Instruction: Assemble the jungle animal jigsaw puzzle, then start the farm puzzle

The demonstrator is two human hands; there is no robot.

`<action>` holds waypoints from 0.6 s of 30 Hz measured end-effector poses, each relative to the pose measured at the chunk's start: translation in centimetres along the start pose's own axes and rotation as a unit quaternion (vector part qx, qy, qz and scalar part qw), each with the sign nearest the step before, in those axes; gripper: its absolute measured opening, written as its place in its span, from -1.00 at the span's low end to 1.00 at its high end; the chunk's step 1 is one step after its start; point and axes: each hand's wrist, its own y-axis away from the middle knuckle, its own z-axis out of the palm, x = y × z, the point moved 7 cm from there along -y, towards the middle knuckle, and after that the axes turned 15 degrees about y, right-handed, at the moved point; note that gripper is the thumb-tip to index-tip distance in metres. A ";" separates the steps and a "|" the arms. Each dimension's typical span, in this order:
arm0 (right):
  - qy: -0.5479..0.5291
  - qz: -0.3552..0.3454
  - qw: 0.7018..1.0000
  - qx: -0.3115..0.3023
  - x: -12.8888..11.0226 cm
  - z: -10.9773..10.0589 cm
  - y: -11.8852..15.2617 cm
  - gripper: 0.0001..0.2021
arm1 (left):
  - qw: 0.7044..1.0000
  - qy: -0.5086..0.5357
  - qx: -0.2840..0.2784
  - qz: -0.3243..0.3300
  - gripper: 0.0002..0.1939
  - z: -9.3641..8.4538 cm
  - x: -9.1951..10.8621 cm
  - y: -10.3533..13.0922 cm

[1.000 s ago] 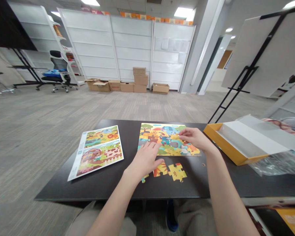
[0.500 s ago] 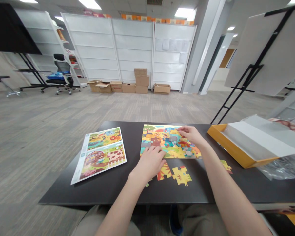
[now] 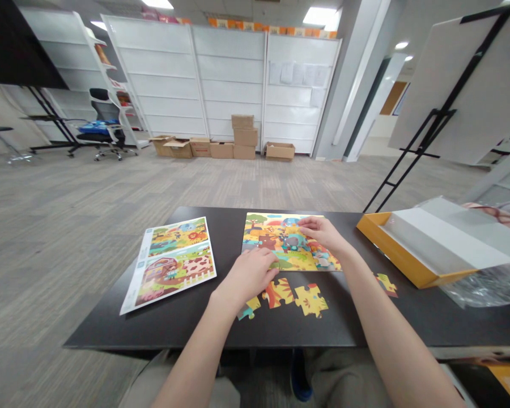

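A jigsaw puzzle [image 3: 297, 262] with colourful animals lies on the dark table. My right hand [image 3: 322, 231] is over its upper right part, thumb and fingers closed on a puzzle piece [image 3: 296, 230] near the elephant picture; the fingers partly hide it. My left hand [image 3: 255, 273] rests with fingers stretched out on the puzzle's lower left edge. Close to that hand lie loose pieces: a yellow-and-teal piece [image 3: 249, 307], an orange leaf-patterned piece [image 3: 278, 293] and a yellow piece [image 3: 311, 300]. Another loose piece [image 3: 386, 284] is beyond my right forearm.
Left of the puzzle lies a printed picture sheet [image 3: 174, 263] with two scenes. An open yellow box [image 3: 408, 260] with a white inside stands at the right, beside clear plastic wrapping [image 3: 488, 286]. The dark table's [image 3: 161, 334] front edge is close to my legs.
My right hand has shifted slightly left across the puzzle, and the elephant area looks flatter. My left hand has moved a little left, uncovering more of the yellow-and-teal piece.
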 end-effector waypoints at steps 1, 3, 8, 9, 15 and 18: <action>-0.010 0.002 1.000 0.005 -0.1 0.2 0.0 -0.61 | 1.000 0.001 0.012 -0.009 -0.81 -0.7 -0.7 0.2; -0.034 0.000 0.999 0.014 -0.4 0.9 -0.1 -0.60 | 0.998 -0.010 0.044 -0.047 -0.77 -2.2 -2.4 0.8; -0.050 -0.029 0.998 0.005 -1.3 3.2 -0.6 -0.62 | 0.990 -0.046 0.066 -0.119 -0.77 -4.0 -5.1 2.2; -0.044 -0.036 0.998 0.006 -1.3 3.5 -0.7 -0.62 | 0.990 -0.050 0.061 -0.118 -0.78 -3.9 -5.1 2.3; -0.011 -0.043 0.999 -0.001 -0.8 5.0 -1.2 -0.64 | 0.993 -0.067 0.029 -0.093 -0.79 -2.6 -4.2 2.4; -0.004 -0.053 0.999 -0.002 -1.1 6.2 -1.6 -0.68 | 0.993 -0.071 0.022 -0.095 -0.80 -2.4 -4.0 2.4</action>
